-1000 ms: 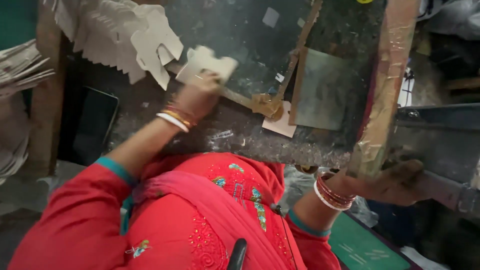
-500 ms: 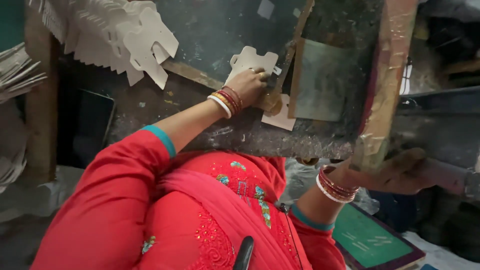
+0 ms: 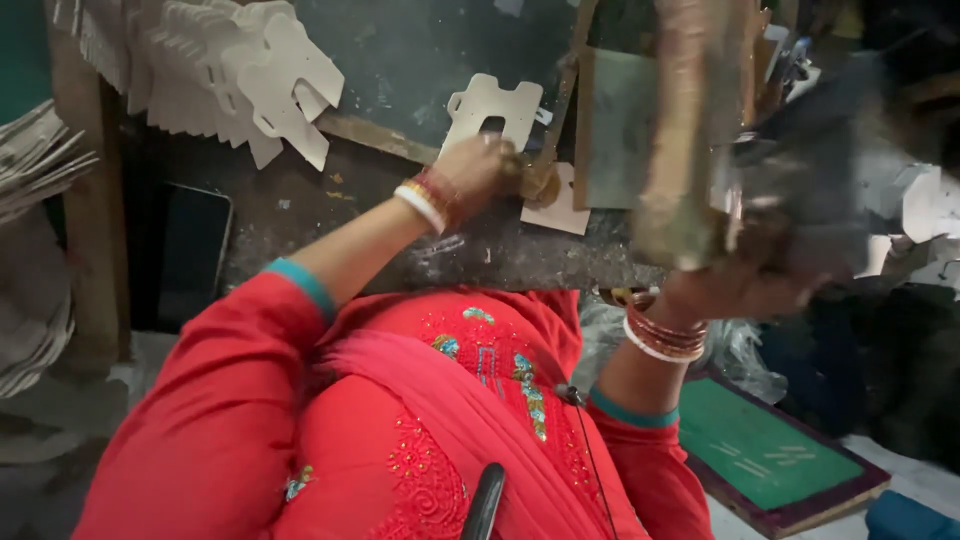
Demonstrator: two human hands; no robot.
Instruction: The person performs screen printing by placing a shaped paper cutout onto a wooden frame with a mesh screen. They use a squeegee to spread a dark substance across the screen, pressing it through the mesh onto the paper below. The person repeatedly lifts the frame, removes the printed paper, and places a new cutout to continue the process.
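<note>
Several cut card shapes [image 3: 225, 85] lie stacked at the bench's [image 3: 330, 215] left corner; mid-bench, the left hand [image 3: 478, 165] pinches one cutout [image 3: 495, 110], seemingly placing it; at the right edge the right hand [image 3: 740, 290] grips a blurred wooden frame [image 3: 685, 130]

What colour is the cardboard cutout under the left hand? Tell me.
Pale cream cardboard cutout, clearest in the head view.

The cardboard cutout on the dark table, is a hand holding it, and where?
Yes. The left hand grips the cardboard cutout at its near, lower edge. The right hand grasps the wooden frame by its near end, which is blurred.
</note>
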